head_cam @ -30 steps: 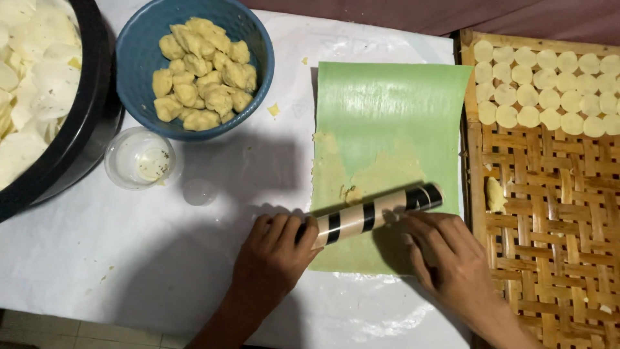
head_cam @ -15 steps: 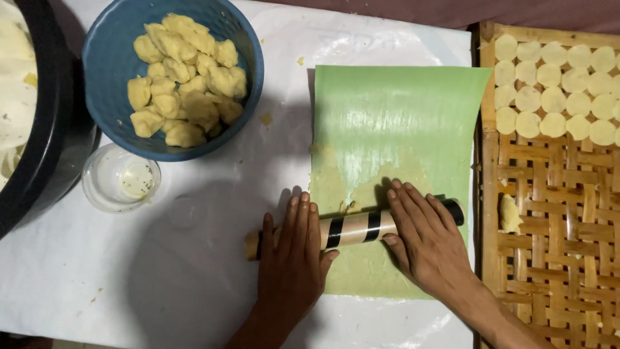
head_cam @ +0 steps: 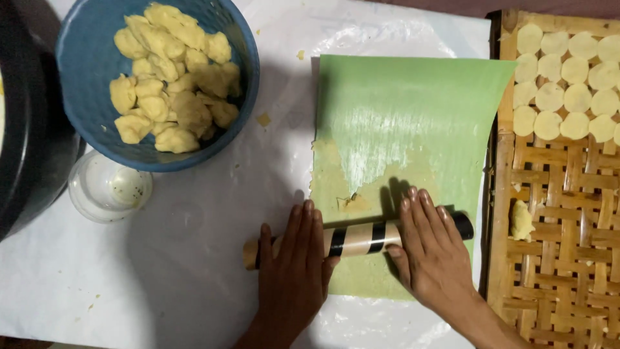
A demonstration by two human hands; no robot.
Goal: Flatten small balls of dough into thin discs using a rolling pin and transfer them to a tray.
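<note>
Both hands, left hand (head_cam: 294, 258) and right hand (head_cam: 429, 249), press flat with fingers spread on the striped rolling pin (head_cam: 361, 238), lower centre, over the green sheet (head_cam: 413, 148); uneven pressure could tear the thin dough beneath.

Home kitchen: dough bowl (head_cam: 90, 58), woven tray (head_cam: 555, 194).
</note>
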